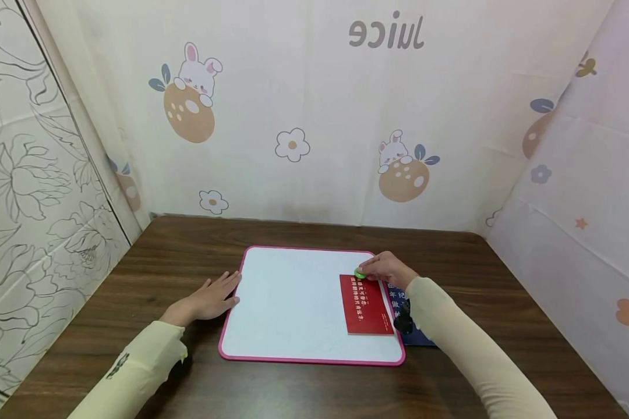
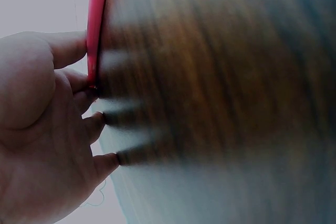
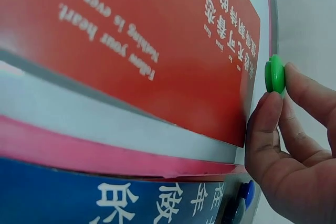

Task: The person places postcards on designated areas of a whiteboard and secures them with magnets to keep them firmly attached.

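Note:
A whiteboard (image 1: 288, 308) with a pink frame lies flat on the table. On its right part rests a red card (image 1: 361, 311) printed with white characters. My right hand (image 1: 390, 270) pinches a round green magnet (image 3: 276, 75) between thumb and fingers, at the card's top edge. In the right wrist view the magnet appears tilted on its side; whether it touches the card I cannot tell. My left hand (image 1: 209, 298) lies at the board's left edge, fingers extended, touching the pink frame (image 2: 95, 30).
A dark blue card (image 1: 418, 337) with white characters lies right of the board, partly under my right forearm. Near its end in the right wrist view are a blue magnet (image 3: 249, 191) and a dark magnet (image 3: 235, 211). Behind the brown wooden table (image 1: 314, 387) hangs a printed curtain (image 1: 325, 93).

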### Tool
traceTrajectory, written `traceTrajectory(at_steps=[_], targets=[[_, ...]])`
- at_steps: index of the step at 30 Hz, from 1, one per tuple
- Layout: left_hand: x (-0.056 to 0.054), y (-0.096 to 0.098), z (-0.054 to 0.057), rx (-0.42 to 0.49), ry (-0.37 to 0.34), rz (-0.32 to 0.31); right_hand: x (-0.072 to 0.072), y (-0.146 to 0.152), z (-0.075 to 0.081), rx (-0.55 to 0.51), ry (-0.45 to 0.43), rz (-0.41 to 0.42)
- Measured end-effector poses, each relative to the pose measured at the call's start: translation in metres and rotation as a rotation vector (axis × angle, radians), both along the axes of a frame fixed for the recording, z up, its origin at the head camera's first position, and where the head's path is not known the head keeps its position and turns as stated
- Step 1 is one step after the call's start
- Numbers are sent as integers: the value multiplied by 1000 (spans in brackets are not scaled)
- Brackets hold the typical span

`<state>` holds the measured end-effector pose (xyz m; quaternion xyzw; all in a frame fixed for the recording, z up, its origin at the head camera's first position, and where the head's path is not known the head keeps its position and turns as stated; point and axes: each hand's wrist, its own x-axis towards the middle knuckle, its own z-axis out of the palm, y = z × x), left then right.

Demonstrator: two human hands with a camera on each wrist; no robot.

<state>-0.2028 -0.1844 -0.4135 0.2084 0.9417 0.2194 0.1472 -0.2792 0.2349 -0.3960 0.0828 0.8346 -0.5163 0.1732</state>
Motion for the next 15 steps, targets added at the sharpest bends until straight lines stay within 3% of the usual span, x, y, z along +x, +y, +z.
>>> traceTrajectory(at_steps=[15], targets=[[-2, -1, -1, -2, -1, -6, 4, -5, 1, 45, 12, -25]])
